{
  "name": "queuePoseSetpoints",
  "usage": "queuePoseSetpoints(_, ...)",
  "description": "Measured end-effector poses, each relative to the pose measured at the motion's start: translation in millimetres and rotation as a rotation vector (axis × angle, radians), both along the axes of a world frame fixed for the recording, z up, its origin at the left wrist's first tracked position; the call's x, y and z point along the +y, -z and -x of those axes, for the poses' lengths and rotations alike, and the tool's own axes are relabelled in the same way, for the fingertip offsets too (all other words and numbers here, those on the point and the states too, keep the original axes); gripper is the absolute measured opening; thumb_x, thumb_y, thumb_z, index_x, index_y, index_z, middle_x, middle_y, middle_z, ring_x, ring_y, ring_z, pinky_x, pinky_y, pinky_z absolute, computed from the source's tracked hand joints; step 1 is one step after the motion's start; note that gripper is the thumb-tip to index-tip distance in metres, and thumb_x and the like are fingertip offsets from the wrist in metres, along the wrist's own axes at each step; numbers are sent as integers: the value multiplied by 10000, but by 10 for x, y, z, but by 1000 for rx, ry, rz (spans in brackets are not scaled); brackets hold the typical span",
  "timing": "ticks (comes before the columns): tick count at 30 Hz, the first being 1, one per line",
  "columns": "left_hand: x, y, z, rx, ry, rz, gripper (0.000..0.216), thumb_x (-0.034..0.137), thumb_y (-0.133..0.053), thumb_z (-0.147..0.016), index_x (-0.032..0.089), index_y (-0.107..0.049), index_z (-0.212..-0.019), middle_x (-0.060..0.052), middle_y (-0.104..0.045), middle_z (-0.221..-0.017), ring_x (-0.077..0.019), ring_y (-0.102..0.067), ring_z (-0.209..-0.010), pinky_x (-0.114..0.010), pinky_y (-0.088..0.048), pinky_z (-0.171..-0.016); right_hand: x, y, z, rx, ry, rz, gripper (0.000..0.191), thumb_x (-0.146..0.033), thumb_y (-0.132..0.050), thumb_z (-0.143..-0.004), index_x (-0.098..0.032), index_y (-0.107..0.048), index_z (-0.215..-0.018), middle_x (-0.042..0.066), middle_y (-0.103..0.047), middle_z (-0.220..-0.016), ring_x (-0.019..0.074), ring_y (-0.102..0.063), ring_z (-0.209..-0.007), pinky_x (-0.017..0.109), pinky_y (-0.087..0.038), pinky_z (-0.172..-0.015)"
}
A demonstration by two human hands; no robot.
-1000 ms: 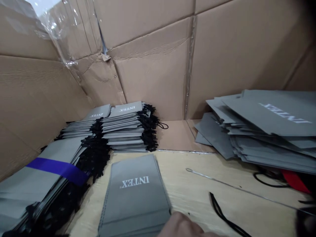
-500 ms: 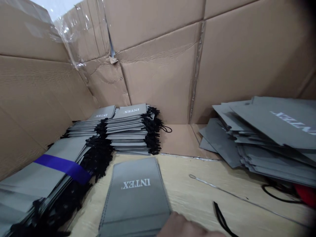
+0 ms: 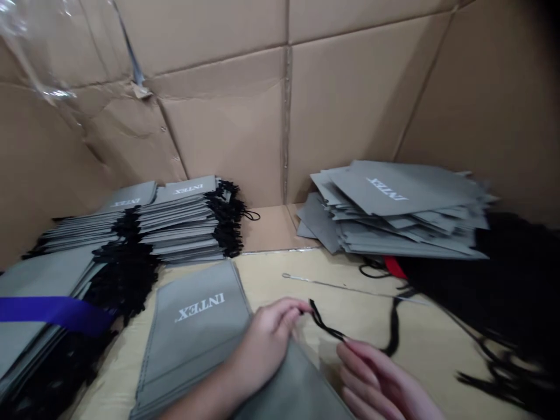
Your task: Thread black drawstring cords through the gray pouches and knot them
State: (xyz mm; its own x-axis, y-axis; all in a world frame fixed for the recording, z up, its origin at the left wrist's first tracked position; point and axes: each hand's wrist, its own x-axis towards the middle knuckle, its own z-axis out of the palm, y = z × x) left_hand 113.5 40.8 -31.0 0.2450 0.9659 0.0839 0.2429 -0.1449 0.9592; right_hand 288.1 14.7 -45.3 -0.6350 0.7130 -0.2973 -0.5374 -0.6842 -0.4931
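Slanting down rightward, the doubled black cord runs from just beside the left hand, which seemingly grips the grey pouch beneath, to the right hand, nearer and pinching it.

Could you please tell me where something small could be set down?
The tabletop shows a bare patch between the front grey pouches and the looped wire, beyond the left hand. Some cardboard is also bare between the neat stacks and the loose pile. The left, around the banded stack, and the right, by the black cords, are crowded.
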Motion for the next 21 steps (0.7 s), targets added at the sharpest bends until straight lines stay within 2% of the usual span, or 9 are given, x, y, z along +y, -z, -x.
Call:
queuePoseSetpoints(3, 24, 35, 34, -76, 18, 35, 384, 307, -393, -901, 155, -471, -1245, -23, -657, -736, -164, -576, -749, -284, -396, -784, -41, -82, 6, 162, 34, 143, 325, -294, -679, -735, -169, -452, -539, -109, -198, -404, 32, -157, -357, 189, -171, -378)
queuePoseSetpoints(8, 55, 71, 58, -172, 14, 34, 463, 324, -496, -856, 115, -439, -1264, -58, -689, -809, -179, -581, -804, -285, -379, -803, -24, -142, -30, 301, 45, 202, 254, -203, -640, -757, -155, -457, -588, -118, -194, -439, 17, -223, -352, 181, -184, -388)
queuePoseSetpoints(14, 51, 2, 46, -204, -16, 54, 313, 327, -565, -805, 126, -612, -1041, -61, -710, -818, -193, -605, -846, -285, -394, -814, 28, -110, -45, 367, 17, 191, 265, -188, -593, -794, -167, -421, -594, -120, -181, -432, 25, -245, -339, 178, -172, -376)
queuePoseSetpoints(21, 52, -37, 98, -307, 48, 131, 329, 417, -592, -788, 130, -571, -949, -21, -679, -667, -150, -566, -678, -245, -361, -707, 16, -147, -57, 387, 42, 246, 256, -155, -610, -765, -166, -423, -591, -120, -188, -439, 26, -255, -346, 176, -180, -389)
